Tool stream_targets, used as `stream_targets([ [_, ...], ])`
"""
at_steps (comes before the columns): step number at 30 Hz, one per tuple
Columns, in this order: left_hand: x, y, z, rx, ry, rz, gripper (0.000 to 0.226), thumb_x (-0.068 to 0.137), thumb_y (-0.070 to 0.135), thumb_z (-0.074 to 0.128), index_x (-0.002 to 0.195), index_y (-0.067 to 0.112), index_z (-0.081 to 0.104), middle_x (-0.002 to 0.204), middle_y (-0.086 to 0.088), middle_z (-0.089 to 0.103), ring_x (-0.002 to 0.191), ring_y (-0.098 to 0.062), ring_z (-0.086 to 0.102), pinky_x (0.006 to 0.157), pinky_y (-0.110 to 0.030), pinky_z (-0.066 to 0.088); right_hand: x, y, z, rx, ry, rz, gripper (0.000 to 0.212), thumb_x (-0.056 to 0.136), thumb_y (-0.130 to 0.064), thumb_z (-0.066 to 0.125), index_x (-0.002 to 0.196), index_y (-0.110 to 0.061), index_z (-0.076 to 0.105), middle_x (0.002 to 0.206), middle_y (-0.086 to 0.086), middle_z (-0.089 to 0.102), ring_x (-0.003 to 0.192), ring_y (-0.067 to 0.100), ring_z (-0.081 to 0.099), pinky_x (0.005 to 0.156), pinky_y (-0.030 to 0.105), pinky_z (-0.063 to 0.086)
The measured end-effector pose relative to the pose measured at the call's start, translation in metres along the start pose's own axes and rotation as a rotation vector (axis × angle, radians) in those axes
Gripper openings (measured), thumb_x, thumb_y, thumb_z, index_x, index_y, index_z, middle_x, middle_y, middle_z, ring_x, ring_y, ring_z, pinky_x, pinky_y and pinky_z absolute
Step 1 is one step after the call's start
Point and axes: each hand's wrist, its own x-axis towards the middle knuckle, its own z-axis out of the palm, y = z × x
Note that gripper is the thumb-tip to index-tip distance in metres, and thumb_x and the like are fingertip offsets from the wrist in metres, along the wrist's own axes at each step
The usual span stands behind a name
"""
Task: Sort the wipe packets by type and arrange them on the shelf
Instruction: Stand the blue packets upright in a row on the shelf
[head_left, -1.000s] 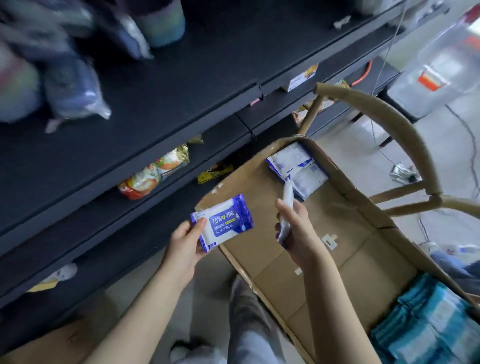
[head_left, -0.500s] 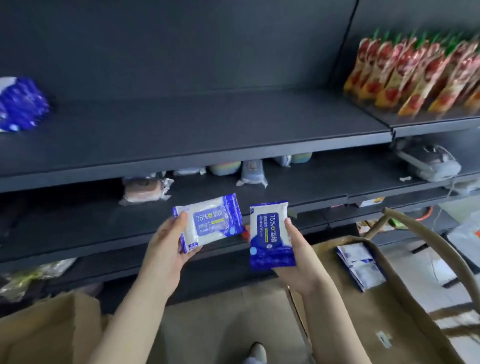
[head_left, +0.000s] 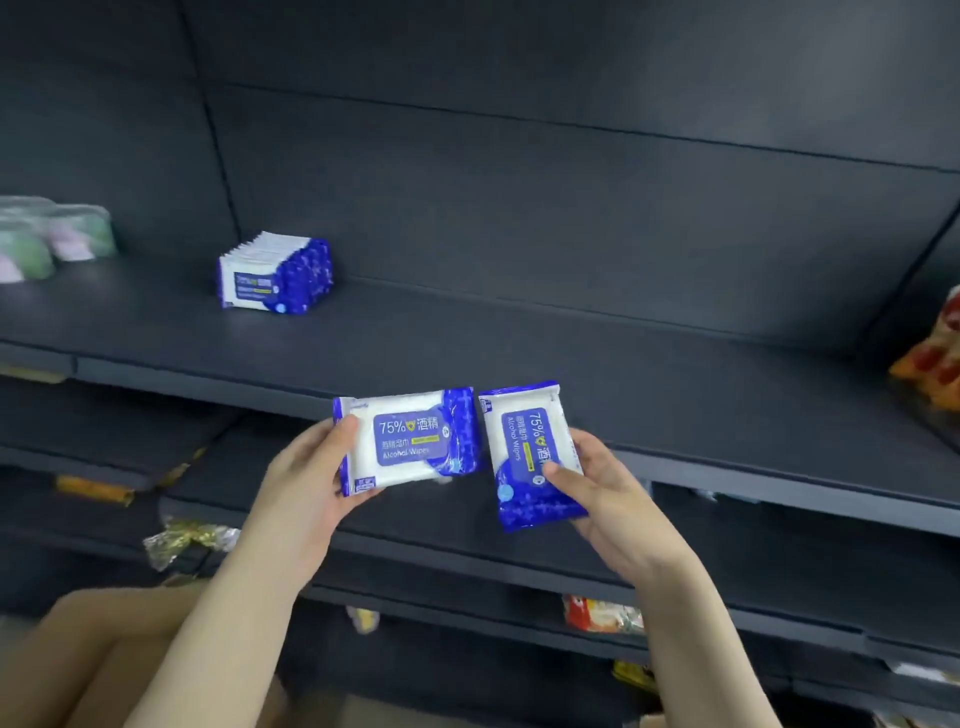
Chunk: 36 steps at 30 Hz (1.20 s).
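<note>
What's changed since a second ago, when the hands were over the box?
Both hands rose from the box to the shelf front. The right packet, edge-on then, now shows its face, standing on end. Unchanged: left hand grips the left packet, right hand the right packet; nothing let go.

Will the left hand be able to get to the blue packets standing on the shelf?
Probably yes. Nothing stands on the shelf between the left hand and the row of packets. But that hand holds a packet, so its fingers are busy.

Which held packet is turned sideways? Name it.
The right packet, in the right hand: its print runs top to bottom; the left packet, in the left hand, reads level.
</note>
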Motion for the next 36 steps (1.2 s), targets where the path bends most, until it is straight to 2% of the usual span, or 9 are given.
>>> stream_targets([
  [5, 0.029, 0.024, -0.036, 0.015, 0.049, 0.025, 0.022, 0.099, 0.027, 0.055, 0.114, 0.014, 0.064, 0.107, -0.006, 0.075, 0.093, -0.021, 0.073, 0.074, -0.037, 0.052, 0.063, -0.002, 0.033, 0.099, 0.066, -0.041, 0.028, 0.096, -0.006, 0.059, 0.124, -0.010, 0.061, 0.115, 0.009, 0.073, 0.096, 0.020, 0.070, 0.082, 0.034, 0.058],
  [7, 0.050, 0.033, -0.055, 0.000, 0.044, 0.047, 0.025, 0.099, 0.024, 0.054, 0.119, 0.011, 0.063, 0.112, -0.010, 0.073, 0.098, -0.024, 0.072, 0.081, -0.043, 0.054, 0.088, -0.001, 0.050, 0.093, 0.109, -0.029, 0.026, 0.094, -0.009, 0.063, 0.120, -0.009, 0.065, 0.114, 0.012, 0.073, 0.093, 0.022, 0.070, 0.083, 0.039, 0.056],
  [11, 0.104, 0.050, -0.091, 0.013, 0.084, 0.099, 0.021, 0.099, 0.019, 0.055, 0.116, 0.012, 0.064, 0.108, -0.008, 0.074, 0.100, -0.026, 0.071, 0.088, -0.044, 0.054, 0.144, 0.002, 0.088, 0.144, 0.219, -0.003, 0.024, 0.088, -0.008, 0.070, 0.112, -0.005, 0.067, 0.106, 0.013, 0.075, 0.082, 0.018, 0.073, 0.065, 0.030, 0.057],
  [16, 0.194, 0.069, -0.131, 0.113, 0.126, 0.144, 0.011, 0.098, 0.020, 0.058, 0.106, 0.024, 0.065, 0.105, -0.002, 0.074, 0.097, -0.020, 0.070, 0.086, -0.041, 0.055, 0.207, 0.007, 0.142, 0.190, 0.314, -0.049, 0.018, 0.087, -0.005, 0.071, 0.105, -0.006, 0.067, 0.099, 0.010, 0.076, 0.082, 0.019, 0.073, 0.074, 0.033, 0.057],
  [21, 0.287, 0.081, -0.161, 0.281, 0.109, 0.238, 0.018, 0.100, 0.018, 0.053, 0.096, 0.031, 0.065, 0.097, 0.008, 0.072, 0.088, -0.012, 0.068, 0.084, -0.035, 0.055, 0.256, 0.027, 0.183, 0.178, 0.434, -0.079, 0.026, 0.085, -0.009, 0.075, 0.109, -0.007, 0.064, 0.104, 0.011, 0.075, 0.094, 0.024, 0.072, 0.085, 0.041, 0.057],
  [24, 0.330, 0.084, -0.173, 0.379, 0.127, 0.329, 0.025, 0.100, 0.016, 0.053, 0.090, 0.035, 0.065, 0.090, 0.020, 0.067, 0.079, 0.002, 0.063, 0.074, -0.020, 0.047, 0.278, 0.041, 0.209, 0.123, 0.449, -0.089, 0.022, 0.085, -0.009, 0.075, 0.104, -0.007, 0.064, 0.101, 0.012, 0.076, 0.088, 0.024, 0.072, 0.084, 0.041, 0.056],
  [29, 0.388, 0.089, -0.193, 0.410, 0.135, 0.370, 0.020, 0.096, 0.016, 0.060, 0.093, 0.034, 0.066, 0.094, 0.015, 0.068, 0.083, -0.003, 0.064, 0.074, -0.021, 0.047, 0.317, 0.052, 0.251, 0.017, 0.377, -0.093, 0.018, 0.085, -0.007, 0.076, 0.099, -0.010, 0.064, 0.093, 0.008, 0.077, 0.085, 0.023, 0.075, 0.069, 0.034, 0.060],
  [32, 0.414, 0.093, -0.202, 0.405, 0.106, 0.388, 0.016, 0.092, 0.015, 0.065, 0.101, 0.027, 0.071, 0.104, 0.005, 0.071, 0.092, -0.006, 0.066, 0.080, -0.024, 0.051, 0.340, 0.056, 0.275, -0.139, 0.330, -0.124, 0.015, 0.085, -0.010, 0.077, 0.091, -0.018, 0.066, 0.089, 0.001, 0.076, 0.085, 0.019, 0.075, 0.073, 0.035, 0.061],
  [36, 0.431, 0.096, -0.205, 0.355, 0.052, 0.382, 0.020, 0.091, 0.012, 0.066, 0.102, 0.028, 0.072, 0.101, 0.007, 0.072, 0.087, 0.002, 0.065, 0.077, -0.020, 0.049, 0.375, 0.057, 0.303, -0.395, 0.277, -0.251, 0.023, 0.084, -0.013, 0.078, 0.087, -0.032, 0.067, 0.093, -0.011, 0.073, 0.091, 0.007, 0.070, 0.083, 0.030, 0.057],
])
